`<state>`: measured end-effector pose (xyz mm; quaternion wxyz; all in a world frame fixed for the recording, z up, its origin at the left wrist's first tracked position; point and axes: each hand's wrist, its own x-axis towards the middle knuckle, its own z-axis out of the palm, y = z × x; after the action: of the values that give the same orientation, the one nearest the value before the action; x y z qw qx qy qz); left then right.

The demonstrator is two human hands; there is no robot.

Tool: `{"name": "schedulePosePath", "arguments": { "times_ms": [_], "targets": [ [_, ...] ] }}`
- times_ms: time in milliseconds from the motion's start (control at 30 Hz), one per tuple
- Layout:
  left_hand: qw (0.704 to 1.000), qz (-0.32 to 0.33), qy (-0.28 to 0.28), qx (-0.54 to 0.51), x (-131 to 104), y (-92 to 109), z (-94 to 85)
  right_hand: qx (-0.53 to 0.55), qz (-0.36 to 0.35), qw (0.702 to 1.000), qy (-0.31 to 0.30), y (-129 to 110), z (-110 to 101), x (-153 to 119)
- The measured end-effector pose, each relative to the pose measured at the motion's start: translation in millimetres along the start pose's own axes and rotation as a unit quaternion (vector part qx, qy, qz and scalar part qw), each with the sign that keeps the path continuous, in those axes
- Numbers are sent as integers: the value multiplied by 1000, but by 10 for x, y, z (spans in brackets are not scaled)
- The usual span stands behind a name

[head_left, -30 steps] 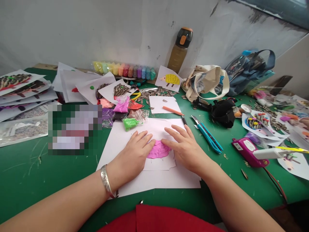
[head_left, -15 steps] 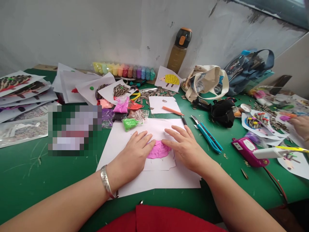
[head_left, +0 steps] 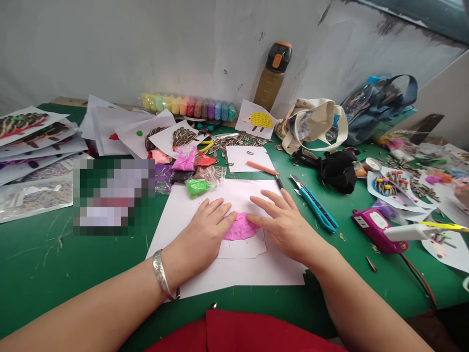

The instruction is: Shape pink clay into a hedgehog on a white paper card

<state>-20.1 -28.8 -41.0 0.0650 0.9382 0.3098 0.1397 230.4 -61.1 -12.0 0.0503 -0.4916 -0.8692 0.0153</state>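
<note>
A flattened patch of pink modelling clay (head_left: 240,229) covers part of a pencil drawing on a small sheet of paper (head_left: 238,251). That sheet lies on a larger white sheet (head_left: 267,274). My left hand (head_left: 205,232) rests flat on the paper, its thumb and index fingertip at the clay's left edge. From the other side, my right hand (head_left: 282,225) lies with spread fingers, its thumb side touching the clay's upper right edge. Just beyond are small bags of clay, the nearest one green (head_left: 198,187). A black pen (head_left: 279,183) lies by my right fingertips.
A blue box cutter (head_left: 315,203) with its blade out lies right of the paper, near a magenta glue-gun-like device (head_left: 379,230). Sunflower seeds (head_left: 242,142), a hedgehog picture (head_left: 256,120), a bottle (head_left: 273,76) and a cloth bag (head_left: 315,124) stand behind. Seed pictures (head_left: 29,127) are stacked left.
My hands and the clay stay almost exactly in place. At the far right, another person's hand has pulled back towards the picture's edge.
</note>
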Motion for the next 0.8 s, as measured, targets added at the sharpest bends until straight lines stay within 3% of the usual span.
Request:
{"name": "schedulePosePath", "arguments": {
  "times_ms": [200,433,633,800],
  "targets": [
    [1000,5,2,6,5,8,-11,7,13,1000,7,49,17,-25],
    [1000,4,0,9,2,12,-15,89,36,994,44,98,32,-41],
    [1000,7,1,7,6,12,-7,80,27,996,1,45,39,0],
    [1000,8,1,11,8,8,-11,98,32,994,31,81,55,-3]
  ]
}}
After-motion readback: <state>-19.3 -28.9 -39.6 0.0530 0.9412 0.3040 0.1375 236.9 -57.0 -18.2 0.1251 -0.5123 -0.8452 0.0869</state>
